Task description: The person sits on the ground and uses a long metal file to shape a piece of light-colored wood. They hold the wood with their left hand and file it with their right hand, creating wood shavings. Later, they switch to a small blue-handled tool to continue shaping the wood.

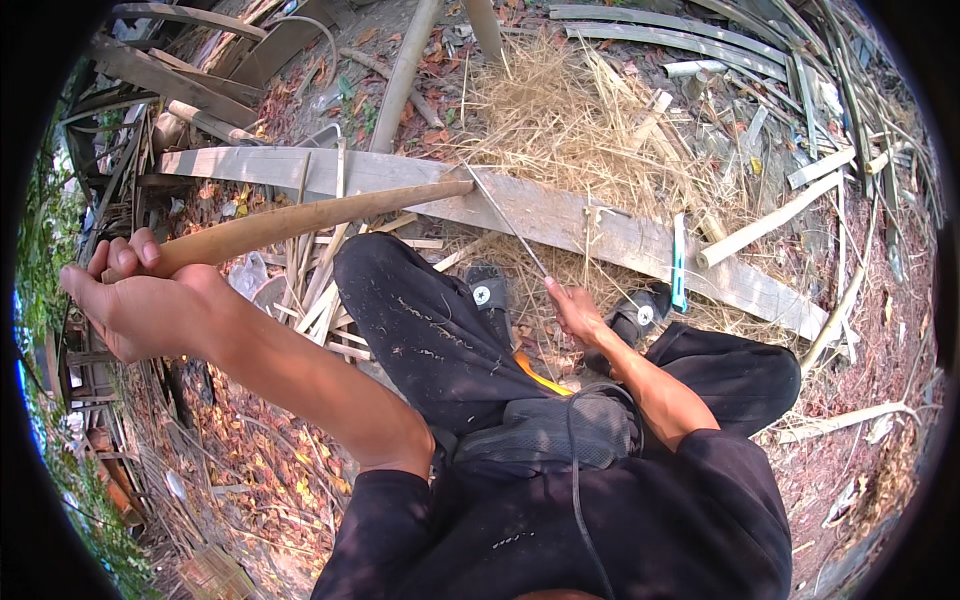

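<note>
My left hand [135, 290] is raised at the far left, its fingers wrapped round one end of a smooth tan bamboo pole [310, 213]. The pole slants across to the right, and its far tip ends over a long grey plank [560, 215]. In my right hand [573, 310], low between my knees, is the near end of a long, thin metal blade [505, 220], seen almost edge-on. The blade points up and left, its tip close to the pole's tip; whether they touch I cannot tell. Its handle is hidden in my fingers.
A turquoise-handled tool [679, 262] lies across the plank's right part. Beyond the plank is a heap of straw-like shavings [560, 110]. Bamboo strips [670, 35] lie at the far right, and boards [170, 80] are stacked far left. A yellow-orange strip [540, 375] shows between my legs.
</note>
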Demonstrator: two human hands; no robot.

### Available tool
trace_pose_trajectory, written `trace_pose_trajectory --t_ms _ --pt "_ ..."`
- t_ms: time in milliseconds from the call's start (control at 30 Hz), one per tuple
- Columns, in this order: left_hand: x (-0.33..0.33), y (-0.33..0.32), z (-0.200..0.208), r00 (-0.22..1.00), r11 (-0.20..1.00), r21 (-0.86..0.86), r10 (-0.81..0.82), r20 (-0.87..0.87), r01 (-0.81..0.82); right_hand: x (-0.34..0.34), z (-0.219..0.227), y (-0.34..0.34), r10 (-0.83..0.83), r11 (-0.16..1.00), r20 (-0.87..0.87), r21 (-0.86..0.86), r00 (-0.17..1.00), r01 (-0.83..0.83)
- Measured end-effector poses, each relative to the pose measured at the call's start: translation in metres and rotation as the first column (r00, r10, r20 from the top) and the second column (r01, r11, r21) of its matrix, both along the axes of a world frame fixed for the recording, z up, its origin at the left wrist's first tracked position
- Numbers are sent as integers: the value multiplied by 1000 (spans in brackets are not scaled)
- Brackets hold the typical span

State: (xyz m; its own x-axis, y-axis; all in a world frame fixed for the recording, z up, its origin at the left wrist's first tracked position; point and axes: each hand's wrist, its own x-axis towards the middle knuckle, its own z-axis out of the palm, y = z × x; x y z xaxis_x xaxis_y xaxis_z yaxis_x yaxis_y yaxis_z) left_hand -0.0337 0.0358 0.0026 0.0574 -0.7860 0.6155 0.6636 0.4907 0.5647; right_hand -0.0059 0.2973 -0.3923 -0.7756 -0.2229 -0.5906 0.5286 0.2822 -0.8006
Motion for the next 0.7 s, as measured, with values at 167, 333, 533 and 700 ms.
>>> trace_pose_trajectory --t_ms 167,333,533,700 --pt "9 -9 -7 998 998 -40 -55 -13 55 -15 73 -12 -81 969 -291 -247 953 7" --pt "14 -17 -10 996 996 -16 -88 -22 88 -7 21 -3 -53 964 -354 -261 934 -44" --pt "13 -5 -8 999 999 6 -41 -20 41 3 -14 2 15 997 60 79 998 -20" --pt "22 -21 -15 995 996 12 -92 -42 93 -13 67 -13 -49 985 -242 -172 969 7"
